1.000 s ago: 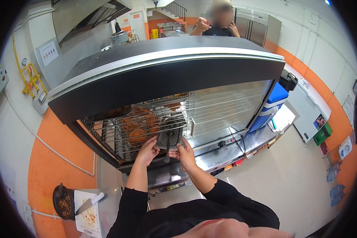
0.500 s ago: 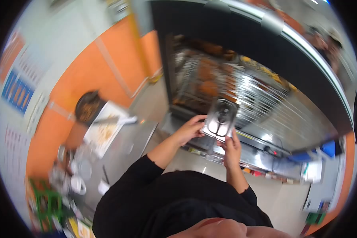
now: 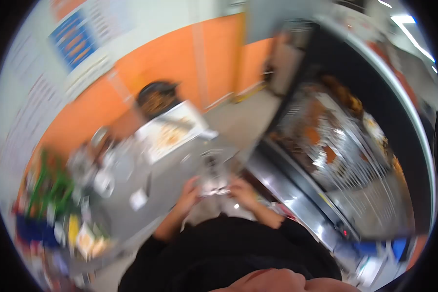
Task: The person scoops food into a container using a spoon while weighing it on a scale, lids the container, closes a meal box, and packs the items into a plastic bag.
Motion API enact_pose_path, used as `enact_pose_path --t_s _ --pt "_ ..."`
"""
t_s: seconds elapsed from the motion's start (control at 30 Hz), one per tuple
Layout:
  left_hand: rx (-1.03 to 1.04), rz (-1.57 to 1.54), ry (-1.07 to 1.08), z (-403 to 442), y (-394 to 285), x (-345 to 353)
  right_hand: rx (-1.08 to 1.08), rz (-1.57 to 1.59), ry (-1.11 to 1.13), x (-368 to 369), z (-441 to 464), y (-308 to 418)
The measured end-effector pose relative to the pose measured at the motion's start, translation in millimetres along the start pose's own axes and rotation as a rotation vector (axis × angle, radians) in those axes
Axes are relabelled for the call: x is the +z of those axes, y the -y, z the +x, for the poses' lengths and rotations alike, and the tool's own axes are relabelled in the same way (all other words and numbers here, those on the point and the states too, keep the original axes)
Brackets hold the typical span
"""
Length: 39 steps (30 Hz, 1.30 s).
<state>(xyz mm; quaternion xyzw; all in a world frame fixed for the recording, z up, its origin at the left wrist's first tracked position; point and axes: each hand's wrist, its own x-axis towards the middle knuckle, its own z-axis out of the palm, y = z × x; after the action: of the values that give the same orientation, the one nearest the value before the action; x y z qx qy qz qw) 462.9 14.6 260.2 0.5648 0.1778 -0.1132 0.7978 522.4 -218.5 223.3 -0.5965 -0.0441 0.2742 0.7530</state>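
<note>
A small rectangular stainless steel container (image 3: 213,176), blurred by motion, is held level in front of my body; half a second ago its top showed as a metal lid. My left hand (image 3: 189,193) grips its left side near the front corner. On the opposite side, my right hand (image 3: 243,192) closes around its edge. Just beyond the container is the near right part of the grey metal table (image 3: 180,174). Whether the container touches the table I cannot tell. Its contents are hidden.
On the table lie a white cutting board (image 3: 153,152) with light food scraps and a knife (image 3: 179,124). A black pan (image 3: 156,99) of brown food stands behind. Jars (image 3: 119,160) and green produce (image 3: 48,187) sit left. A food display cabinet (image 3: 345,155) with metal racks is at right.
My view and body have turned left, from the display cabinet toward the metal table. Both hands have carried the container along and keep hold of it.
</note>
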Motion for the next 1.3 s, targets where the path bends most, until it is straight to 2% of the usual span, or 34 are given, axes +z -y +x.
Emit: enact_pose_path --t_s 0.03,0.07,0.1,0.17,0.27,0.33,0.4,0.5,0.57,0.6,0.67,0.8,0.87,1.07,1.1,1.13,1.17,1.2,1.27,1.3 --pt "0.052 0.058 0.016 -11.8 -5.6 -14.4 0.072 -0.006 0.072 7.5 19.5 -19.3" --pt "0.01 0.066 -0.032 -4.1 21.4 -55.2 0.037 0.118 0.168 26.7 25.9 -19.1" --pt "0.053 0.069 -0.072 -11.8 21.6 -72.3 0.02 -0.006 0.183 39.8 46.6 -39.0" --pt "0.071 -0.116 -0.231 -25.1 17.6 -87.4 0.01 -0.067 0.272 74.9 71.1 -46.5" --pt "0.001 -0.145 -0.296 7.0 65.6 -191.5 0.052 -0.085 0.298 115.9 95.3 -54.8" --pt "-0.036 -0.042 -0.383 -1.0 65.1 -208.3 0.096 -0.147 0.346 139.4 101.7 -55.7" --pt "-0.032 -0.016 -0.355 -27.7 34.0 -182.5 0.065 -0.135 0.345 153.9 108.6 -60.4" --pt "-0.01 0.008 -0.275 -30.6 21.0 -193.0 0.031 -0.186 0.283 170.9 118.9 -63.9" --pt "0.016 0.006 -0.234 -35.2 23.6 -204.1 -0.195 -0.642 0.225 178.2 124.0 -64.4" --pt "0.019 0.002 -0.213 -36.4 21.5 -201.8 -0.2 -0.645 0.222 185.8 121.7 -56.5" --pt "0.019 -0.001 -0.192 -36.2 22.0 -207.3 -0.574 -1.004 -0.255 211.2 105.2 -32.0" --pt "0.007 -0.017 -0.148 -18.7 42.5 -224.9 -0.491 -1.247 -0.087 250.2 106.3 -12.2" --pt "-0.028 -0.034 -0.114 -16.4 43.6 -229.6 -0.323 -1.43 -0.137 265.4 112.3 -17.9" --pt "-0.053 0.011 0.011 -18.5 41.1 -233.8 -0.199 -1.473 -0.258 285.5 122.6 -26.4" --pt "-0.086 -0.011 -0.042 -36.7 21.5 -211.7 -0.3 -1.543 -0.275 278.2 133.1 -40.5" --pt "-0.038 -0.018 0.077 -30.1 25.9 -218.5 -0.102 -1.494 -0.203 281.2 129.0 -26.7" --pt "-0.032 -0.063 0.074 -26.1 36.4 -224.3 -0.112 -1.408 -0.238 278.5 127.6 -23.9" --pt "-0.021 -0.043 0.065 -24.8 37.6 -223.2 -0.209 -1.382 -0.236 274.4 124.2 -18.7" --pt "-0.058 -0.043 0.059 -30.7 29.9 -215.9 -0.167 -1.514 -0.11 273.9 124.1 -6.5" --pt "-0.045 -0.007 0.049 -25.9 36.7 -219.5 -0.173 -1.55 -0.135 272.5 132.9 -16.3"
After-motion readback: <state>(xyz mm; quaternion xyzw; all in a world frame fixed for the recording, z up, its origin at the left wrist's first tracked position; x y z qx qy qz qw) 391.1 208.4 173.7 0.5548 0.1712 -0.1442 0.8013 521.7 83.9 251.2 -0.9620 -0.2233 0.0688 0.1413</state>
